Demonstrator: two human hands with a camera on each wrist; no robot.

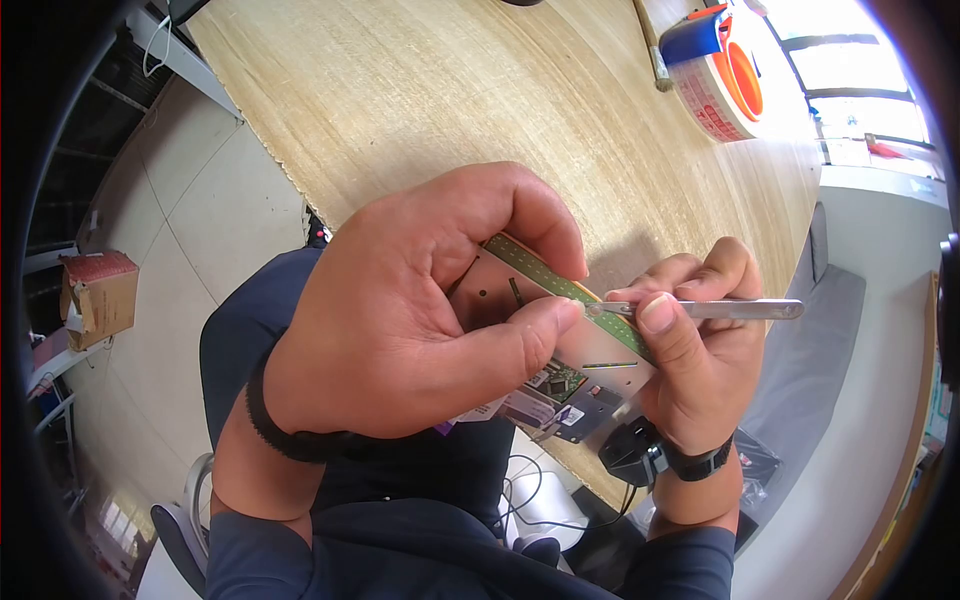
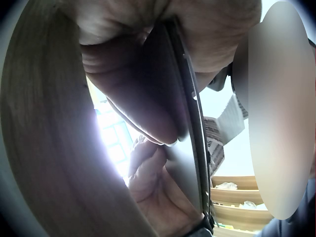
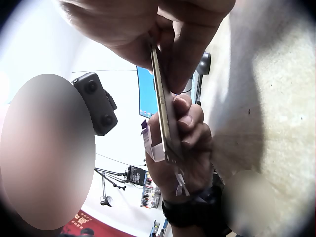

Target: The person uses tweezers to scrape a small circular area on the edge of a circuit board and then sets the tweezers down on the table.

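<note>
A flat grey panel [image 1: 625, 372] with a green circuit-board strip along its edge is held tilted over the table's near side. My left hand [image 1: 390, 310] grips it, thumb across the face and curled fingers at the far edge. A slim silver tool [image 1: 750, 310], shaped like a scalpel handle, is pinched between thumb and fingers of my right hand [image 1: 710, 350]. Its tip meets the green strip right beside my left thumb, which partly hides that spot. The left wrist view shows the panel [image 2: 190, 158] nearly edge-on; so does the right wrist view, with paper labels [image 3: 157, 152] hanging off.
On the wooden table [image 1: 400, 90], a white tub-like item [image 1: 710, 110] with orange and blue parts stands at the back right, beside a brush [image 1: 655, 50]. Dark cables [image 1: 530, 520] hang below the near edge. A cardboard box [image 1: 100, 300] sits at far left.
</note>
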